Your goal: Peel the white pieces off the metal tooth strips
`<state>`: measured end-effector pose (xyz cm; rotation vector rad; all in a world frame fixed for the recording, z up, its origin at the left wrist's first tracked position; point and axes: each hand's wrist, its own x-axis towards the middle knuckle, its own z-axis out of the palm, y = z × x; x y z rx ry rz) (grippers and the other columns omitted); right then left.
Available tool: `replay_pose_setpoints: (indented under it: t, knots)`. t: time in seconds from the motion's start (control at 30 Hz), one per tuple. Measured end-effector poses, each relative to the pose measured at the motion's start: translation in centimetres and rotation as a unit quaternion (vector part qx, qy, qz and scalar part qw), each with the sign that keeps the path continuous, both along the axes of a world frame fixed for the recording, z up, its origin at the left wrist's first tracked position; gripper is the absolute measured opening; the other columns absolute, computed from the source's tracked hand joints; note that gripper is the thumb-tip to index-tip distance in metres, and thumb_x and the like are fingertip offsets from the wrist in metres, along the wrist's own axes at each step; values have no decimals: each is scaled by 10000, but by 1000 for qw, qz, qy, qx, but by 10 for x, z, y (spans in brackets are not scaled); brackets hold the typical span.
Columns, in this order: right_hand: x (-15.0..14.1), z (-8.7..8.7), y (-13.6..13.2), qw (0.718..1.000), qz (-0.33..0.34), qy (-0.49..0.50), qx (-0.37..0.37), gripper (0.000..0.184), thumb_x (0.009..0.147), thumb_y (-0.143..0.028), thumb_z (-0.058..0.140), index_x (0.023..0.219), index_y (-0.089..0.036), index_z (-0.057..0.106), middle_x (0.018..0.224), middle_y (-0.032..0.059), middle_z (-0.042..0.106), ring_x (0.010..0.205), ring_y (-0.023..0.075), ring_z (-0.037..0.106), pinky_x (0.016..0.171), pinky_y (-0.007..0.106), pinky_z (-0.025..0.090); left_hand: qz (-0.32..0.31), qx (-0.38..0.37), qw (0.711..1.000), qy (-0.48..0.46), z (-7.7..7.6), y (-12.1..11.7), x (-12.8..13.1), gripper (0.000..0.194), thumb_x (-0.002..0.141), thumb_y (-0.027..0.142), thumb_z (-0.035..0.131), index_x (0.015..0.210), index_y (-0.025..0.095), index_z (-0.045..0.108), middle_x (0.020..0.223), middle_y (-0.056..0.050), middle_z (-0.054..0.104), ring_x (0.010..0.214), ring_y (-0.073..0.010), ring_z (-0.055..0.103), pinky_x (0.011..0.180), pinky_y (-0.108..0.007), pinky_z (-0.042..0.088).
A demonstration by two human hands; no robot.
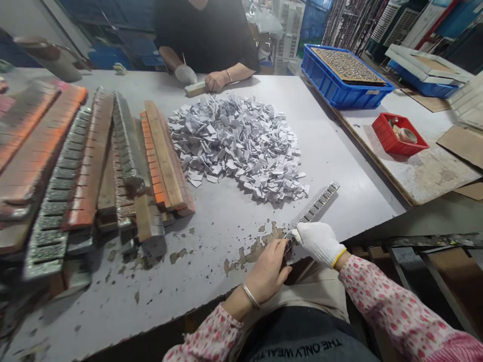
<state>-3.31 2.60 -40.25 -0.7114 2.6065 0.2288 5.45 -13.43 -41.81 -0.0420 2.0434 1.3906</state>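
Note:
A narrow slotted bar [319,203] with a speckled silver face lies slantwise at the table's front edge, its far end pointing away to the right. My left hand [269,266], bare with a bangle at the wrist, is closed around its near end. In a white knit glove, my right hand [319,242] is closed at the bar just beyond the left one, thumb against the slotted face. Any small piece between the gloved fingers is hidden. Beyond the bar spreads a heap of small white and grey flat pieces [241,146].
Several slotted wooden bars [90,166], some orange-edged or silver, are stacked at left. Across the white table [339,151] a co-worker's hands [217,80] hold a similar bar. A blue crate [341,93] and a red bin [396,138] stand at right.

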Motion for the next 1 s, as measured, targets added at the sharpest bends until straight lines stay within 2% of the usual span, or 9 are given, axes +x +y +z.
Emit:
replay_pose_setpoints:
  t: [0.17,0.23,0.33,0.4,0.5,0.67,0.83,0.9,1.0]
  knots:
    - [-15,13,-16,995,8,-84,58,245,914,-261,453,898,-131,661,810,140,654,817,343,654,648,405,469,-18,4,1000,11,-1,-5,-5,576,774,318,488,1337,275,375,1360,-51,435,1273,-153,421,1216,-422,394]
    - [-13,15,-19,995,29,-77,53,185,860,-184,495,885,-108,661,796,163,647,809,347,652,657,411,472,-35,8,999,30,-7,-12,-12,526,783,385,496,1292,269,438,1245,-59,533,1088,-104,520,1019,-293,495]
    - [-8,12,-17,998,26,-54,29,197,881,-203,468,859,-117,644,780,149,643,778,315,654,654,389,478,24,1,998,56,-20,-28,-32,471,802,467,462,1214,246,516,1037,-40,625,793,-22,527,712,-157,444]
    - [-6,5,-12,999,-6,-44,17,288,941,-290,402,858,-139,633,779,124,644,766,304,655,648,390,484,105,-61,989,87,-30,-40,-50,421,814,439,443,1164,227,544,1013,-36,631,778,-13,525,702,-149,435]
    - [-5,-9,-7,1000,21,-20,1,225,903,-218,427,824,-126,617,769,133,633,754,312,648,642,402,476,174,-173,960,138,-41,-56,-79,348,815,308,416,1123,217,549,1064,-38,609,844,-24,521,800,-182,451]
    - [-4,-29,-4,1000,4,-9,-27,265,929,-320,412,846,-157,604,785,113,642,740,312,647,627,410,470,192,-230,934,194,-64,-64,-121,383,792,205,376,1139,247,532,1204,-49,518,889,-34,472,817,-197,364]
    - [-4,-17,-5,999,-3,-23,-34,346,971,-404,369,894,-161,603,831,105,643,796,287,644,647,353,433,210,-247,924,202,-88,-76,-136,327,822,396,426,999,219,635,1107,-42,563,712,10,361,688,-178,205]
    - [-6,-7,1,998,-20,-61,-27,472,1000,-502,278,905,-165,595,829,86,638,791,253,637,624,313,396,250,-248,913,204,-85,-84,-131,406,844,453,344,1021,228,633,1113,-35,581,715,19,360,700,-169,200]
    - [-12,2,13,990,-90,-40,-106,497,999,-538,295,939,-156,606,837,72,633,787,198,609,655,289,389,311,-240,898,199,-58,-87,-112,486,840,530,303,978,200,631,963,-29,622,728,21,397,720,-134,253]
